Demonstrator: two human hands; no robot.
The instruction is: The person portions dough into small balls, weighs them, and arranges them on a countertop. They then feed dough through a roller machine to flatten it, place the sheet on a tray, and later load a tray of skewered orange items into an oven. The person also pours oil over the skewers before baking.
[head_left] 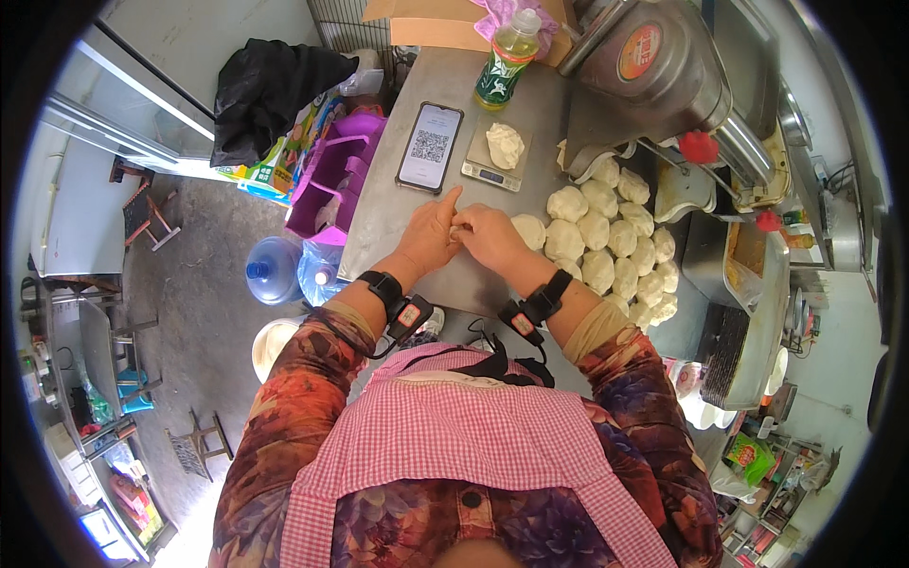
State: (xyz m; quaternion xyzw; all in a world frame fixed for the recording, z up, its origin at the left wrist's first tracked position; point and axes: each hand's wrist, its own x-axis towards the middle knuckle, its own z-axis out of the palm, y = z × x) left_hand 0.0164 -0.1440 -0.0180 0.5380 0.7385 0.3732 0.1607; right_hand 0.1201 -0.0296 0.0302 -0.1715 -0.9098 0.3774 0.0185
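My two hands meet over the steel table (pixel 379 227), just below the phone and the scale. My left hand (pixel 431 235) has a finger stretched out, pointing away from me; its other fingers are partly hidden. Against it, my right hand (pixel 488 235) is closed, fingers curled at the left one's fingers; whatever they pinch is too small to make out. Beyond them, a dough lump (pixel 505 147) sits on a small digital scale (pixel 490 177). Several rounded dough pieces (pixel 597 232) lie close together right of my right hand.
A phone (pixel 431 147) showing a square code lies left of the scale. Behind stand a green-labelled bottle (pixel 502 76) and a cardboard box (pixel 431 28). A metal machine (pixel 653 76) with red knobs overhangs the far right. Left of the table are a purple basket (pixel 327 189) and a blue water jug (pixel 273 270).
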